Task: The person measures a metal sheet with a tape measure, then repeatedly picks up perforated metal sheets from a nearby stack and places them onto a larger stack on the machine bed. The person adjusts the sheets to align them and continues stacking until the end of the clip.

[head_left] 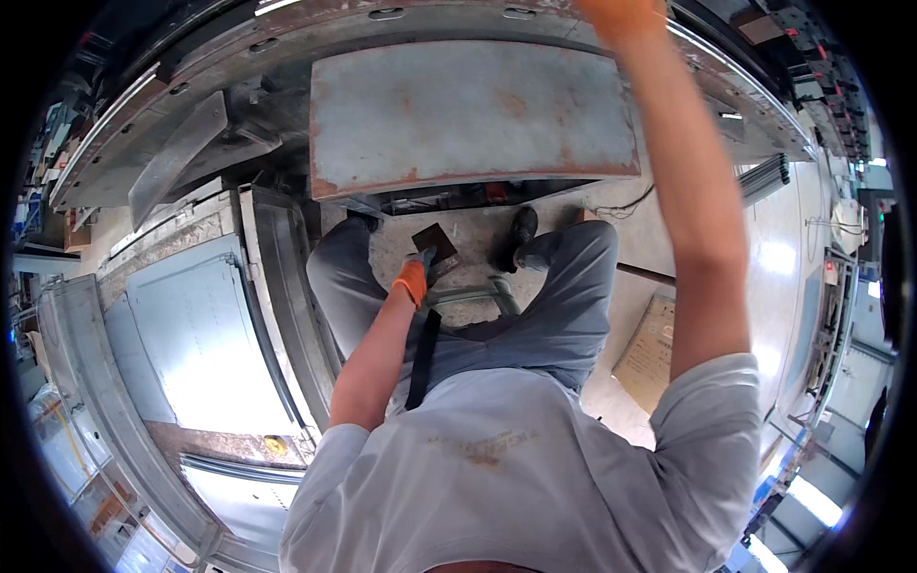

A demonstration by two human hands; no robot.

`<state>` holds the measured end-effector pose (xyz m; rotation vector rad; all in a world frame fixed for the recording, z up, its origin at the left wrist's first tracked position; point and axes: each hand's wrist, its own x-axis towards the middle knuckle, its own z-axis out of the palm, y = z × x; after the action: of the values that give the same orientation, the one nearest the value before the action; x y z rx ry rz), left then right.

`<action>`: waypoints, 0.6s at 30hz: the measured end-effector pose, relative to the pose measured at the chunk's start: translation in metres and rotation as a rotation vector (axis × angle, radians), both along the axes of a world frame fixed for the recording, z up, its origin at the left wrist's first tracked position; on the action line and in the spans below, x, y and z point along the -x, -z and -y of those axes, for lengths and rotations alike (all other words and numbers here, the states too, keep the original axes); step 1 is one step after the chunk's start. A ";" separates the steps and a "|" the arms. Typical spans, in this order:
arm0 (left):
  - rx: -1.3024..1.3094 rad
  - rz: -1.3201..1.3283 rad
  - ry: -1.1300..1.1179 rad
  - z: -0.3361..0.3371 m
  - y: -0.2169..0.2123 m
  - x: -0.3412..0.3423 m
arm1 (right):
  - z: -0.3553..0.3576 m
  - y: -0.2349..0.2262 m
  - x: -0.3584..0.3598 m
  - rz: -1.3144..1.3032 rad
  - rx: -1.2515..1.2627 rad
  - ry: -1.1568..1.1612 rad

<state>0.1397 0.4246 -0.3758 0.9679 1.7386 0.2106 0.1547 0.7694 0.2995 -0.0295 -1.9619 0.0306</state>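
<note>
Two hands: both gloved and well apart, one low between the knees, one up at the top rim of the view.
Left hand: in close here, the left hand (412,277), in an orange glove with grey fingers, grasps a dark brown, flat, square plate (437,239) by its lower left edge.
Square plate: it sits between the person's feet, above or against the pale concrete floor (478,232); whether it touches down, I cannot tell.
Right hand: way up top, the right hand (619,14), in an orange glove, is cut off by the picture's edge, so what its fingers do I cannot tell; the bare forearm reaches straight forward.
Rusty slab: dead ahead, a broad, grey, rectangular metal slab (468,115) with rust-brown edges, lying just left of that forearm.
Legs: grey trousers (578,277), knees bent and spread wide, a black shoe (517,237) right of the plate, and a narrow black strap (422,361) across the lap.
Left flank: large, pale, shiny metal sheets (205,325), with a small yellow round object (275,445) just below them.
Right flank: a flat brown cardboard piece (648,353) on the floor, and farther forward a bundle of slim grey tubes (766,179).
</note>
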 end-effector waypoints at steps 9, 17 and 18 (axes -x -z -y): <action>-0.061 0.139 -0.645 -0.151 -0.053 0.018 | 0.012 0.301 -0.273 0.598 0.660 0.521; -0.023 -0.078 -0.330 -0.276 -0.012 0.037 | 0.002 0.265 -0.262 0.568 0.543 0.638; -0.014 -0.062 -0.383 -0.271 0.004 0.049 | -0.002 0.265 -0.245 0.597 0.502 0.578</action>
<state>0.0908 0.6958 -0.3793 0.6485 1.9726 0.4434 0.3995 0.7712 0.0340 -1.0322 -2.4122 0.1466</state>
